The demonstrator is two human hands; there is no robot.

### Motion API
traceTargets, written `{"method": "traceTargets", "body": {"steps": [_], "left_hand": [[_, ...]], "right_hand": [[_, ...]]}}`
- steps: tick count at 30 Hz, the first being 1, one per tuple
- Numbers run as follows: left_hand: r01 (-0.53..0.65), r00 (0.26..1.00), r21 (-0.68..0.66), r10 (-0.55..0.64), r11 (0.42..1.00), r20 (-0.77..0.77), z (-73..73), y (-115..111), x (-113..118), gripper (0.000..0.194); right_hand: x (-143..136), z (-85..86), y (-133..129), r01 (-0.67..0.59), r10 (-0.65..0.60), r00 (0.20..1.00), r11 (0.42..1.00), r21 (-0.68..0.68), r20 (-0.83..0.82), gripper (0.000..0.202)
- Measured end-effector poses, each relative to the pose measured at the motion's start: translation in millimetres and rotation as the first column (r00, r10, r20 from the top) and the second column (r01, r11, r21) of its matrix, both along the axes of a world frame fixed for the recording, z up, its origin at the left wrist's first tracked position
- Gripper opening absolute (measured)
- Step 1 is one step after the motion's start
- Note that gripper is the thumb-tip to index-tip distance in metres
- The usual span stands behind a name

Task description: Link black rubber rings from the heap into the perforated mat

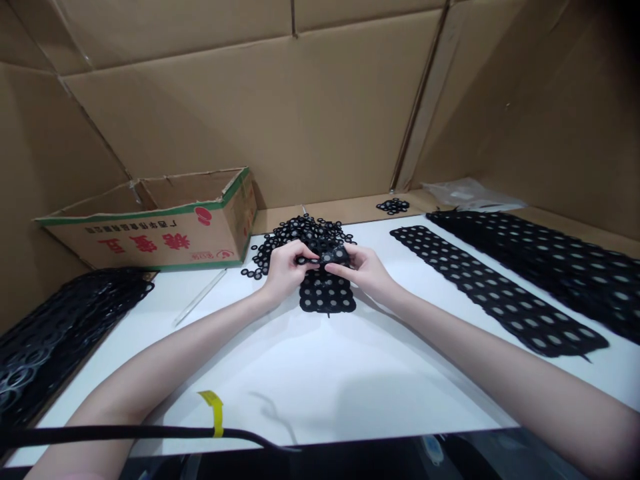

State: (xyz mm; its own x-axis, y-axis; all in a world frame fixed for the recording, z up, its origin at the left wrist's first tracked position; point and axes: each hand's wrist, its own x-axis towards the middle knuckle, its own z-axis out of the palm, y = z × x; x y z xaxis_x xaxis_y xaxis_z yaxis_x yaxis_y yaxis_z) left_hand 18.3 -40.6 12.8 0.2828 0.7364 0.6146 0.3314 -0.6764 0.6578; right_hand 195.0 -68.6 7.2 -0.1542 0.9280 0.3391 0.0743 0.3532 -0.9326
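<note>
Was mid-fiddle with a black disc-dotted sheet [327,300] at 12 o'clock, just below a ring pile [285,235]. Had left hand [284,273] pinched nearly closed, apparently on its edge, right hand [370,275] pinching the fold. Probably called for steady fingertips.

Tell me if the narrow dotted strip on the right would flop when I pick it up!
The narrow strip would probably flop: it looks thin, and a similar dotted piece seems to bend up at the right hand. It may feel light, being so thin. It likely won't roll, since it's flat on the white table.
</note>
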Motion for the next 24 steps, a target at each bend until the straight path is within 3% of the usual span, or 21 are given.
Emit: {"method": "traceTargets", "body": {"steps": [4,7,11,15,18,21,24], "left_hand": [[0.082,0.996,-0.029,-0.083,0.996,-0.039,4.7,3.2,-5.4,0.004],[0.15,0.985,0.045,-0.146,0.988,-0.09,11.6,5.9,-9.8,0.01],[0.125,0.984,0.117,-0.108,0.985,-0.14,21.4,6.9,-9.9,0.011],[0.106,0.978,0.049,-0.096,0.993,-0.186,28.1,7.5,-8.1,0.005],[0.084,0.994,-0.157,-0.093,0.984,-0.056,29.8,10.9,-7.6,0.003],[0.099,0.982,-0.38,-0.029,0.92,0.187,28.7,16.8,-5.5,0.006],[0.113,0.92,-0.463,0.083,0.879,0.382,26.5,24.1,-1.4,0.01]], "right_hand": [[1.6,-2.5,2.5,-0.011,0.01,0.999,0.999,-0.032,-0.04,0.03],[2.5,-4.0,4.5,-0.011,0.008,0.998,0.999,-0.047,-0.055,0.031],[2.5,-5.5,5.3,0.009,-0.01,1.0,1.0,-0.015,-0.029,0.03],[0.9,-4.3,3.0,0.025,-0.027,0.999,0.999,0.042,0.045,0.026],[-1.9,-1.3,0.3,0.043,-0.05,0.995,0.996,0.076,0.088,0.022],[-5.2,0.3,-0.5,0.067,-0.076,0.993,0.993,0.098,0.09,0.02],[-6.9,-0.8,1.2,0.088,-0.097,0.993,0.99,0.114,0.073,0.021]]}}
